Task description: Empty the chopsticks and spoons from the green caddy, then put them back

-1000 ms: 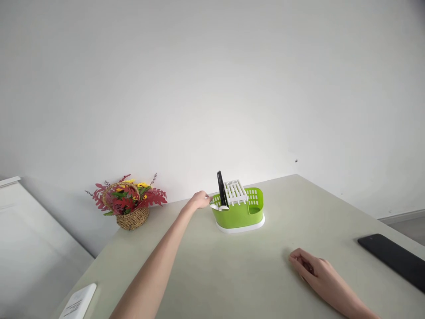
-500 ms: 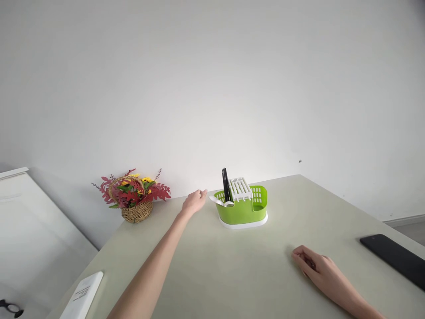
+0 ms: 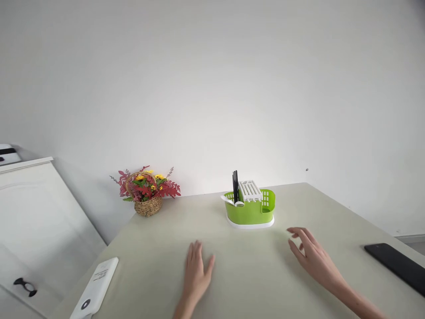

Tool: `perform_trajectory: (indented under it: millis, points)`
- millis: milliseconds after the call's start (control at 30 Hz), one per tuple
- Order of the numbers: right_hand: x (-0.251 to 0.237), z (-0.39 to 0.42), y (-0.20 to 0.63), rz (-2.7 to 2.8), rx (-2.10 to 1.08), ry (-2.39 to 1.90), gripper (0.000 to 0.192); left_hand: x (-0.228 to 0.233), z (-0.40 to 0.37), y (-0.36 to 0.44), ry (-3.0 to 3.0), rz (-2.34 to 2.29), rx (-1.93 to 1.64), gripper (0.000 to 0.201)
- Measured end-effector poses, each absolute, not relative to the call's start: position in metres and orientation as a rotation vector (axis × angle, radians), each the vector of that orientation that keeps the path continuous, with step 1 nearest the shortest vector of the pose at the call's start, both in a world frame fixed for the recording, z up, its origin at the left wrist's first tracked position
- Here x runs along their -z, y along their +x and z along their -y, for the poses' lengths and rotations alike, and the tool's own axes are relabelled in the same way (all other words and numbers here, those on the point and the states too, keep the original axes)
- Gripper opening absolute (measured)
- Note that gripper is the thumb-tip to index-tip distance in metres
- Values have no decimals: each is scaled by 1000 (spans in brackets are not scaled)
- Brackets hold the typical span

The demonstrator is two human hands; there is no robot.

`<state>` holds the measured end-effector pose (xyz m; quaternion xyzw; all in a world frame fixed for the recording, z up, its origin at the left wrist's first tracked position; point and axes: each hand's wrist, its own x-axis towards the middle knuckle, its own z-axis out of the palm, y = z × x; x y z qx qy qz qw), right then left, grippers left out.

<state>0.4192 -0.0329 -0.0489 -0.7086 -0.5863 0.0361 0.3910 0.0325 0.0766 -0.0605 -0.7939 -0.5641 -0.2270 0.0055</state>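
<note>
My left hand [image 3: 195,273] lies flat on the pale table [image 3: 252,279], palm down, fingers spread, holding nothing. My right hand [image 3: 312,255] hovers open just above the table to the right, fingers loosely apart and empty. Beyond both hands stands a green cutlery caddy [image 3: 251,213] on a white base. It holds black chopsticks [image 3: 235,192], a white spoon [image 3: 231,202] and a white slotted rack [image 3: 250,190]. Neither hand touches the caddy.
A woven basket of red and yellow flowers [image 3: 147,192] stands at the table's back left by the wall. A white flat device [image 3: 95,288] lies near the left front edge, a black phone [image 3: 396,265] at the right edge. A white cabinet [image 3: 36,221] stands left.
My left hand has pulled back from the caddy's left side to rest flat near me. My right hand has lifted and opened, moving slightly forward. The view has shifted left.
</note>
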Motion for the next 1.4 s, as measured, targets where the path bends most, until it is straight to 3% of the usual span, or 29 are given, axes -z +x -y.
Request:
perform_trajectory:
  millis: [133, 300, 833, 1400]
  points:
    - [32, 0, 407, 1615, 259, -1703, 47, 95, -29, 10, -2459, 1507, 806, 60]
    - [33, -43, 393, 1725, 420, -1786, 60, 91, -18, 1, -2443, 1442, 753, 59]
    - [65, -71, 401, 1797, 444, -2099, 65, 89, -16, 5, -2431, 1444, 733, 54]
    - [78, -68, 549, 1745, 333, -2265, 73, 94, -16, 4, -2452, 1468, 720, 57]
